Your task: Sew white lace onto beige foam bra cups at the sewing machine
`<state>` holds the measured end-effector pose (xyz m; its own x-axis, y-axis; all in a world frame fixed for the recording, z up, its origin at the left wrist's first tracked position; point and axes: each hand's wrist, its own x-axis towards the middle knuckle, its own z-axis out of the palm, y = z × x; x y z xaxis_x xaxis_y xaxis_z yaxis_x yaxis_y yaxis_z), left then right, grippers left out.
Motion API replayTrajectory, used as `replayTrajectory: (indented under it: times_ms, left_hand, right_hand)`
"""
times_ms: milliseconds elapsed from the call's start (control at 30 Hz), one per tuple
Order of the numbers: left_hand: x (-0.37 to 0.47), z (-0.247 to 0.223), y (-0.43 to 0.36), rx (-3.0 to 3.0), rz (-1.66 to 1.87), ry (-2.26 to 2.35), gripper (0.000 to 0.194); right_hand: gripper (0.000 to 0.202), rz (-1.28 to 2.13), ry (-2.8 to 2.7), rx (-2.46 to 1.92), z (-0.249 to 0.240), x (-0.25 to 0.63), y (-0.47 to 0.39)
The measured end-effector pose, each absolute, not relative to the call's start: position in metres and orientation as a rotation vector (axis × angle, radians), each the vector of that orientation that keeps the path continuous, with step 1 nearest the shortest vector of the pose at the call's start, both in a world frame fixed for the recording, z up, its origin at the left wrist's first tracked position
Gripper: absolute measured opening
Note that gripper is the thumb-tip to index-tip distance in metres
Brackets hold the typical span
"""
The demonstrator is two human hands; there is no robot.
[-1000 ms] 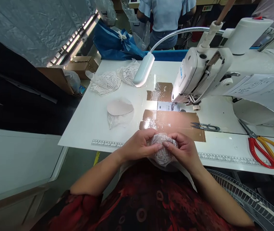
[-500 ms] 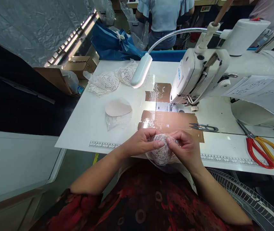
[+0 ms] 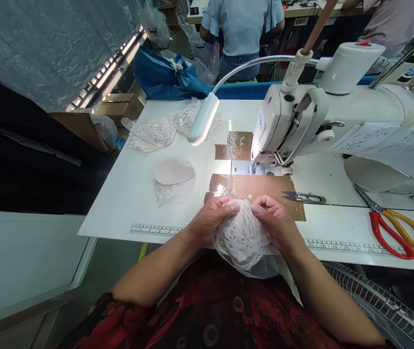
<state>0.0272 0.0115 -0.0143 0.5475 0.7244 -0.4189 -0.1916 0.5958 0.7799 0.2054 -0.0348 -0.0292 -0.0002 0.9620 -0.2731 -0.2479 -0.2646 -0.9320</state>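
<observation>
White sewing table [image 3: 112, 208] carries a ruler strip [image 3: 156, 230] along its front edge, and a sewing machine [image 3: 276, 116] stands to the right, behind thread snips [image 3: 297, 197] and scissors [image 3: 377, 209]. At that front edge, left hand [image 3: 214, 215] and right hand [image 3: 275, 218] each pinch the top of a white lace cup [image 3: 243, 235], which hangs between them.

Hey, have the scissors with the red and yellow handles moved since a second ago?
No. Judged against the ruler along the table edge, the scissors lie in the same place; only the view has shifted.
</observation>
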Motion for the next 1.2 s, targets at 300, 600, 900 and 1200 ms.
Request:
replayTrajectory:
  times_ms: [300,600,900,1200]
  left_hand:
    - [-0.009,0.026,0.082,1.913,1.191,1.465,0.024]
    - [0.1,-0.035,0.065,2.911,0.126,1.166,0.022]
    - [0.065,-0.014,0.079,2.533,0.308,0.824,0.033]
    - [0.062,-0.045,0.104,2.693,0.469,0.726,0.034]
  right_hand:
    - [0.02,1.205,-1.102,-1.456,-0.008,0.26,-0.029]
    - [0.028,0.675,-1.94,-1.737,-0.013,0.254,0.022]
    - [0.038,0.278,-2.363,-1.916,-0.028,0.234,0.016]
    - [0.047,0.153,-2.316,-2.058,-0.031,0.227,0.023]
